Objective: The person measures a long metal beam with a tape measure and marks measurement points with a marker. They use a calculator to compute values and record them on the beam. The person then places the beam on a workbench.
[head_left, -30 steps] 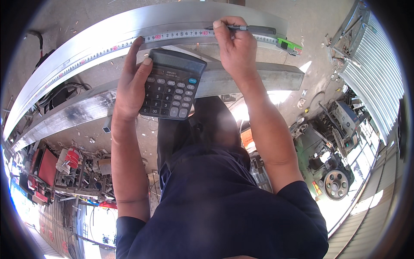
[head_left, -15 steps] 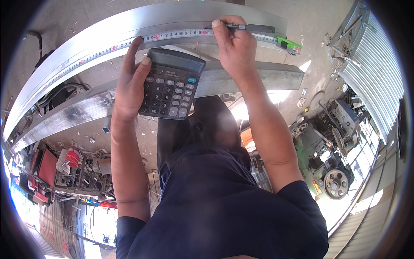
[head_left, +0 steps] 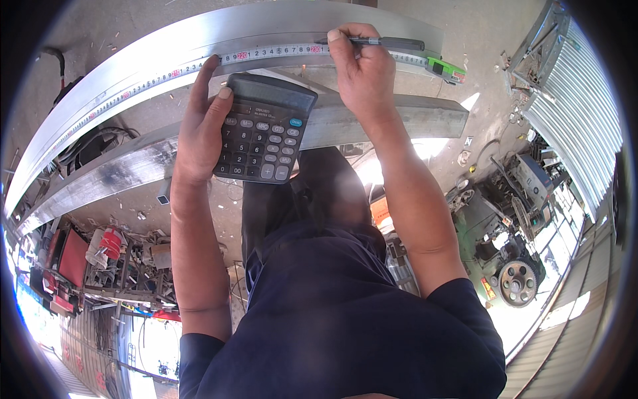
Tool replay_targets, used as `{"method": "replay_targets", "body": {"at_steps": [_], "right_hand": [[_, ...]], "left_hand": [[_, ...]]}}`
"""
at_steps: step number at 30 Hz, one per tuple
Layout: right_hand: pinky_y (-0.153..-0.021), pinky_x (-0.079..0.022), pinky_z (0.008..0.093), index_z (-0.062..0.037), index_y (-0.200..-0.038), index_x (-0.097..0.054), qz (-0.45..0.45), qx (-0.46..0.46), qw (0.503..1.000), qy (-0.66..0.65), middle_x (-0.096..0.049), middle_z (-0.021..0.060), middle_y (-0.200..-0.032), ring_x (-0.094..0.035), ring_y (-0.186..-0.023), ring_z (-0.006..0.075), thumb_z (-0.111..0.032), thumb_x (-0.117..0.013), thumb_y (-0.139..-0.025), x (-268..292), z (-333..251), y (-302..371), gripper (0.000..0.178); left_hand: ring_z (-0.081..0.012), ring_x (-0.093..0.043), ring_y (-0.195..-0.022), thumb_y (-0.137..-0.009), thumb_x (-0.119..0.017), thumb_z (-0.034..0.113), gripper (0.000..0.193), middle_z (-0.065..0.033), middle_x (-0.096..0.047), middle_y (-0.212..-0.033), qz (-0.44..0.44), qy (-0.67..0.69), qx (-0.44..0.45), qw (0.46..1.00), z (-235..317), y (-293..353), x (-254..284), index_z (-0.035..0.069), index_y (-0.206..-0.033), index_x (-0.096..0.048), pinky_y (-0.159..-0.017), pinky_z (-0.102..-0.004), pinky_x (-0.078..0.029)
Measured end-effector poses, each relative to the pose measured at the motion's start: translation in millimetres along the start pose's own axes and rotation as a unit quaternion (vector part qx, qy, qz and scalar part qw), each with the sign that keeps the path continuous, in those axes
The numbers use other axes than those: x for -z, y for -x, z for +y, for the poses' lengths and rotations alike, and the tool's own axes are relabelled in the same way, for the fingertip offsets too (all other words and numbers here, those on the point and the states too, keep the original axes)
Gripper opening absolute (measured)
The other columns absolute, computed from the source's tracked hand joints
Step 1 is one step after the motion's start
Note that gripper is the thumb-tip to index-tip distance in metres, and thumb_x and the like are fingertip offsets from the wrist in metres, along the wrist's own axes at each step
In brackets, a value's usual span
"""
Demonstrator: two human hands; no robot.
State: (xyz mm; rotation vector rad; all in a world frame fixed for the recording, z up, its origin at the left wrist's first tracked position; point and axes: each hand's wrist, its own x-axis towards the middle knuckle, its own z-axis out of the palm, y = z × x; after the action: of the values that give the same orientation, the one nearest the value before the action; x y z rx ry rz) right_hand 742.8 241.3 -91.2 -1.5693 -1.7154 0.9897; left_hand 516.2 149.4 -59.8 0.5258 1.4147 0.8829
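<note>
Steel beam [head_left: 199, 50] carries tape measure [head_left: 279, 52] | left hand [head_left: 199, 130] stays closed around calculator [head_left: 266, 126] | right hand [head_left: 362, 73] keeps pen [head_left: 382, 42] pinched on tape | nothing shifted: marking is judged ongoing

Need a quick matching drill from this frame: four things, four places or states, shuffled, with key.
Things:
1. dark grey desk calculator
2. dark slim pen
3. white measuring tape blade
4. green tape measure case

Places or states:
A. stretched flat along the long metal beam
B. held in the left hand
C. lying at the tape's right end
D. gripped in the right hand, tip at the tape

Pairs: 1-B, 2-D, 3-A, 4-C
</note>
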Motion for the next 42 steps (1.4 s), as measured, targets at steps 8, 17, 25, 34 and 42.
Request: {"method": "replay_targets", "body": {"at_steps": [8, 17, 25, 34, 42], "right_hand": [[-0.055, -0.052, 0.0320, -0.0023, -0.093, -0.064, 0.001, -0.003, 1.000, -0.001, -0.071, 0.0087, -0.066, -0.069, -0.056, 0.0204, -0.019, -0.068, -0.100, -1, -1, 0, 0.018], [-0.055, -0.052, 0.0323, -0.0027, -0.094, -0.063, 0.001, 0.005, 1.000, 0.002, -0.070, 0.0085, -0.066, -0.069, -0.056, 0.0205, -0.019, -0.068, -0.100, -1, 0, -1, 0.018], [-0.055, -0.052, 0.0320, -0.0021, -0.093, -0.064, 0.004, -0.002, 1.000, -0.002, -0.069, 0.0079, -0.064, -0.068, -0.055, 0.0211, -0.020, -0.067, -0.100, -2, 1, 0, 0.019], [-0.058, -0.051, 0.0289, -0.0024, -0.098, -0.064, 0.018, -0.065, 0.995, -0.078, -0.066, 0.0039, -0.067, -0.063, -0.059, 0.0122, -0.023, -0.069, -0.099, 1, 2, 3, 0.021], [-0.076, -0.054, 0.0265, 0.0024, -0.109, -0.062, 0.012, -0.138, 0.955, -0.263, -0.068, 0.0074, -0.087, -0.066, -0.076, 0.0148, -0.026, -0.063, -0.104, 22, -11, -2, 0.028]], "left_hand": [[-0.0203, -0.052, -0.131, -0.104, -0.051, 0.021, 0.060, -0.0155, -0.048, -0.153, 0.012, -0.013, 0.019, 1.000, 0, 1, -1, 0.002, -0.159, -0.035, -0.111, -0.0308, -0.040], [-0.0113, -0.064, -0.093, -0.105, -0.054, 0.021, 0.065, -0.0147, -0.066, -0.112, 0.007, -0.009, -0.006, 1.000, -1, 0, 0, -0.001, -0.160, -0.028, -0.085, -0.0244, -0.052], [-0.0110, -0.063, -0.093, -0.105, -0.053, 0.020, 0.063, -0.0139, -0.066, -0.112, 0.011, -0.006, 0.003, 1.000, 0, 1, -1, -0.001, -0.160, -0.029, -0.085, -0.0243, -0.051], [-0.0094, -0.061, -0.091, -0.106, -0.052, 0.018, 0.062, -0.0121, -0.066, -0.111, 0.009, -0.005, -0.001, 1.000, -3, 0, 1, 0.000, -0.160, -0.030, -0.083, -0.0232, -0.050], [-0.0098, -0.063, -0.094, -0.106, -0.051, 0.017, 0.059, -0.0111, -0.067, -0.115, 0.012, 0.042, -0.012, 0.999, -3, 0, 1, 0.002, -0.160, -0.032, -0.084, -0.0231, -0.051]]}}
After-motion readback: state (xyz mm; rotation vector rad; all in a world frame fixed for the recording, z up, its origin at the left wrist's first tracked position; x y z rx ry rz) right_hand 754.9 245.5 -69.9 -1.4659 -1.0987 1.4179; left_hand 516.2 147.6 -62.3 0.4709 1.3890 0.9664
